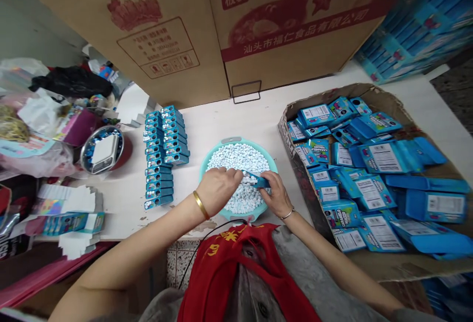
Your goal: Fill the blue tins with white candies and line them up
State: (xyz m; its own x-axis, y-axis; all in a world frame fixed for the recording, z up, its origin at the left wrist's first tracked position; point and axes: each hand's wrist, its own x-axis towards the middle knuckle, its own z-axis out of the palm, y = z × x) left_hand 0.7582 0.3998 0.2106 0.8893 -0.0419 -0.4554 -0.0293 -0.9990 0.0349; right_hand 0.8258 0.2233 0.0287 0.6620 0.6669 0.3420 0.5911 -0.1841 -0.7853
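A small blue candy box is in my right hand, its fingers closed round the end nearest that hand. White candies show at the box's other end, over the bowl. My left hand is closed, fingers curled down, right at that candy-filled end; what its fingertips hold is hidden. Below both hands stands a turquoise bowl heaped with small pale blue and white candies. Left of the bowl, two rows of filled blue boxes stand with their open ends showing candies.
To the right, a cut-down carton holds many flat and opened blue boxes. Large brown cartons line the back. A metal bowl, flattened card pieces and plastic bags crowd the left. A wire handle lies behind the bowl.
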